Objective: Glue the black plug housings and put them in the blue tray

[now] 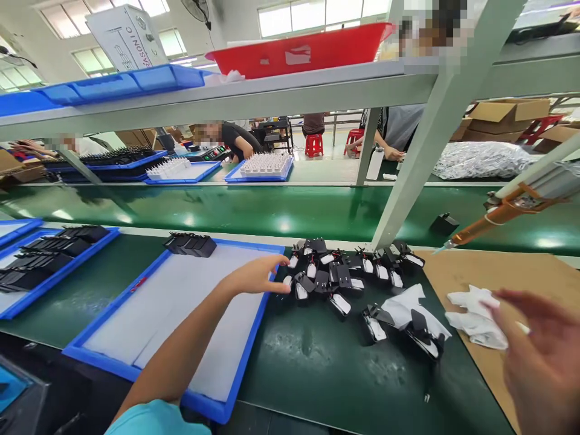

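head view has the left hand (254,275) well apart from the right hand (539,353). the left's thumb and fingers stand parted just beside a heap of black boxes (339,273); from here i can't tell whether they touch. the boxes look light and stiff, perhaps slick, with white panels (339,304) that might scuff, so pinching the dark sides seems safest. the right blurs near a white cloth (478,317), its grip unclear.

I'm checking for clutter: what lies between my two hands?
The head view shows black units, white cloths and some cardboard between your left hand and right hand.
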### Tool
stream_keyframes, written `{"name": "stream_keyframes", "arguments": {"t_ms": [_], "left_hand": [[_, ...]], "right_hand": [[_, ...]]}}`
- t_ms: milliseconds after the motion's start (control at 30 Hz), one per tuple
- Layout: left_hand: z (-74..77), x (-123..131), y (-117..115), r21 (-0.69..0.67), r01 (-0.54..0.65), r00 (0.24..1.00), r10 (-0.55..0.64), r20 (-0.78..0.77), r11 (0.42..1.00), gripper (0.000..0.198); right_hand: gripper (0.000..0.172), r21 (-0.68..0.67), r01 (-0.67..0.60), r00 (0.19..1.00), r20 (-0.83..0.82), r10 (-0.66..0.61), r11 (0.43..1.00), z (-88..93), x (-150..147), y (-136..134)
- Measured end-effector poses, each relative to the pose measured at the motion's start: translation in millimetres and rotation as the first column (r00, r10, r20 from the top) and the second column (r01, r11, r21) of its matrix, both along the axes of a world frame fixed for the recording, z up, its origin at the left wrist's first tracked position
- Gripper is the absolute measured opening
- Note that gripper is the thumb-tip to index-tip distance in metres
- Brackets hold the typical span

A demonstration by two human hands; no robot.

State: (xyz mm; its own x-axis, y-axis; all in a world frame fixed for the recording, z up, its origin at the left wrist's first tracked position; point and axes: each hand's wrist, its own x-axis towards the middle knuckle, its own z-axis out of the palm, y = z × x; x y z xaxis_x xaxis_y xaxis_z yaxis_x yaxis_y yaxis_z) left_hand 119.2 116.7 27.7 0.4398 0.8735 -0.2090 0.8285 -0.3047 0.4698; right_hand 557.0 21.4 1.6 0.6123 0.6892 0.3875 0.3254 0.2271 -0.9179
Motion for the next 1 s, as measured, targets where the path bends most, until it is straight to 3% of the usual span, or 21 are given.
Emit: {"name": "stream_keyframes", "arguments": {"t_ms": [67, 167, 233, 333, 433, 500, 633, 700, 867, 1000], "left_hand": [[0.0, 20, -13, -0.040, 0.087, 0.994, -0.090, -0.061, 0.995, 0.067], [-5.1, 34, -23, 0.032, 0.005, 0.993, -0.001, -0.118, 0.999, 0.051], [-10.6, 38, -27, 0.083, -0.069, 0.992, 0.078, -0.103, 0.994, 0.043], [-17.4, 38, -35, 0.103, -0.150, 0.983, 0.159, -0.088, 0.983, 0.037], [-20.3, 38, -55, 0.038, -0.260, 0.965, 0.261, -0.022, 0.965, 0.038], [-21.3, 38, -74, -0.109, -0.328, 0.934, 0.339, 0.108, 0.938, 0.048], [-27.8, 38, -116, -0.443, -0.332, 0.798, 0.499, 0.339, 0.833, 0.053], [-34.5, 37, -136, -0.473, -0.287, 0.775, 0.493, 0.396, 0.833, 0.047], [-54.0, 40, -170, -0.204, -0.220, 0.850, 0.290, 0.440, 0.954, 0.059], [-72.2, 59, -179, -0.070, -0.273, 0.837, 0.273, 0.474, 0.959, 0.046]], "right_hand": [[0.071, 0.179, -0.006, 0.990, -0.140, 0.032, 0.984, 7.8, 43, 39], [0.091, 0.030, -0.145, 0.923, -0.355, 0.146, 0.989, 15.5, 81, 86], [0.090, 0.003, -0.298, 0.882, -0.382, 0.277, 0.954, 21.0, 84, 106], [0.075, 0.008, -0.472, 0.831, -0.330, 0.448, 0.881, 27.5, 73, 123], [0.062, -0.030, -0.453, 0.852, -0.307, 0.423, 0.891, 28.4, 64, 133], [0.057, -0.051, -0.404, 0.882, -0.289, 0.374, 0.913, 26.3, 63, 136], [0.055, -0.070, -0.324, 0.925, -0.234, 0.300, 0.944, 20.1, 66, 128], [0.057, -0.069, -0.304, 0.935, -0.211, 0.284, 0.950, 16.4, 69, 115], [0.057, -0.001, -0.330, 0.933, -0.155, 0.325, 0.944, 7.1, 82, 70], [0.052, 0.065, -0.320, 0.936, -0.135, 0.326, 0.945, 3.8, 84, 34]]}}
